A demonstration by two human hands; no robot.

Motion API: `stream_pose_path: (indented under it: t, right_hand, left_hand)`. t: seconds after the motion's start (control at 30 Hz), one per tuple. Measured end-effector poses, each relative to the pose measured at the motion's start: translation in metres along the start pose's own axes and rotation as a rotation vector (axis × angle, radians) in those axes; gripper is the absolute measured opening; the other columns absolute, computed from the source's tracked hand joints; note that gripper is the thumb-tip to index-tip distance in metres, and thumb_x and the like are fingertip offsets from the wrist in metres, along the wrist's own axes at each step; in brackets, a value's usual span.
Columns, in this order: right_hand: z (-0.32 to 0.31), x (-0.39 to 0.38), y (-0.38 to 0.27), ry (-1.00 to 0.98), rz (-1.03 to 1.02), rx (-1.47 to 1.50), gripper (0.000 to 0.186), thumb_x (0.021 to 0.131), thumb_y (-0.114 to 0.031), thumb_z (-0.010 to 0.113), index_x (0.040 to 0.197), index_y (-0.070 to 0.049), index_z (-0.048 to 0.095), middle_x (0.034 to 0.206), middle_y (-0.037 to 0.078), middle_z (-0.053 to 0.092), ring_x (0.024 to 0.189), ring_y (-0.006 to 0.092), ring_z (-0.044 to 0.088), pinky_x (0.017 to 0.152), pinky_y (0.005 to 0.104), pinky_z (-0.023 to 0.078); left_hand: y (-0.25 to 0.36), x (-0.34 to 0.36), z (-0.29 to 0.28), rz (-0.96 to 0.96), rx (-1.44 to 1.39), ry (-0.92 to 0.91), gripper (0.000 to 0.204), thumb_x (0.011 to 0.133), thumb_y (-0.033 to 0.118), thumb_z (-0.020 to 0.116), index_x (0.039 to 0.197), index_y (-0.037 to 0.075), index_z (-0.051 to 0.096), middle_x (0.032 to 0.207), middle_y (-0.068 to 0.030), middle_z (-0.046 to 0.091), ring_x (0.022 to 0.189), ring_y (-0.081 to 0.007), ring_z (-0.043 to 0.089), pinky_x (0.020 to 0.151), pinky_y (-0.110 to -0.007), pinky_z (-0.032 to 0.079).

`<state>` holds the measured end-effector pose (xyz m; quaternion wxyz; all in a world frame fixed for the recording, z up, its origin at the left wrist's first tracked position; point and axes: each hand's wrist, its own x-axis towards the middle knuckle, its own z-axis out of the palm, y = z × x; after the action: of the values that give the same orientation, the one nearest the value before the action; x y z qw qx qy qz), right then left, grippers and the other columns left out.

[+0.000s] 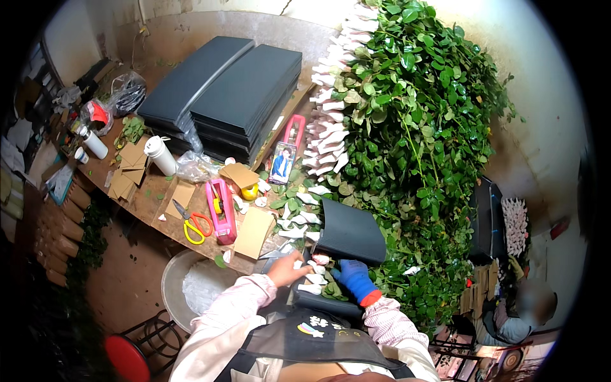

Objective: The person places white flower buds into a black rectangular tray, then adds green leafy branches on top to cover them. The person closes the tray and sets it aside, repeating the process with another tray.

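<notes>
My left hand (287, 272), bare, has its fingers curled at a white-sleeved rose head (299, 265) at the bench edge. My right hand (355, 279), in a blue glove with a red cuff, has its fingers bent among leafy stems just below a curved dark corrugated sheet (350, 230); what they hold is hidden. Between my hands lie more white-sleeved heads (316, 279) and a pink bloom (321, 259) on a lower dark sheet (331, 305). Cardboard pieces (253, 234), orange-and-yellow scissors (194, 229) and a pink tape dispenser (222, 213) lie to the left.
Stacked dark sheets (238, 95), white bottles (160, 156) and a phone (282, 164) are on the bench (153, 204). A tall rose-stem pile (414, 108) fills the right. A bin (175, 286) and red stool (124, 356) are below left. Another person (512, 325) is at lower right.
</notes>
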<state>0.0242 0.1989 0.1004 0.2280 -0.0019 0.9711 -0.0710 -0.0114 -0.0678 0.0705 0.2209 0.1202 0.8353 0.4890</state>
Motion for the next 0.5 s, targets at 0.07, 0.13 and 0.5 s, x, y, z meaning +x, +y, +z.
stream_pose_path:
  t: [0.07, 0.13, 0.5]
  right_hand:
    - [0.019, 0.004, 0.002, 0.012, 0.064, -0.049, 0.063, 0.085, -0.059, 0.072, 0.126, -0.011, 0.068, 0.120, 0.021, 0.073, 0.108, 0.0385, 0.071, 0.093, 0.0512, 0.056]
    - [0.023, 0.001, 0.003, 0.100, 0.005, -0.050, 0.067, 0.085, -0.059, 0.072, 0.133, -0.012, 0.064, 0.130, 0.020, 0.070, 0.115, 0.0383, 0.069, 0.097, 0.0514, 0.055]
    - [0.039, 0.000, 0.005, 0.188, -0.005, -0.079, 0.068, 0.083, -0.059, 0.077, 0.128, -0.010, 0.066, 0.128, 0.019, 0.071, 0.115, 0.0366, 0.069, 0.096, 0.0491, 0.055]
  left_hand:
    - [0.002, 0.007, 0.016, 0.088, 0.053, 0.000, 0.041, 0.093, 0.048, 0.074, 0.106, 0.009, 0.074, 0.085, -0.0192, 0.073, 0.080, -0.0361, 0.071, 0.075, -0.044, 0.054]
    - [-0.006, 0.012, 0.029, 0.123, 0.071, 0.001, 0.042, 0.096, 0.049, 0.072, 0.110, 0.010, 0.076, 0.090, -0.0203, 0.075, 0.085, -0.0389, 0.072, 0.077, -0.046, 0.055]
    - [-0.026, 0.004, 0.073, -0.071, -0.338, 0.283, 0.026, 0.095, 0.028, 0.066, 0.089, 0.003, 0.073, 0.082, -0.0200, 0.071, 0.077, -0.0333, 0.069, 0.071, -0.044, 0.052]
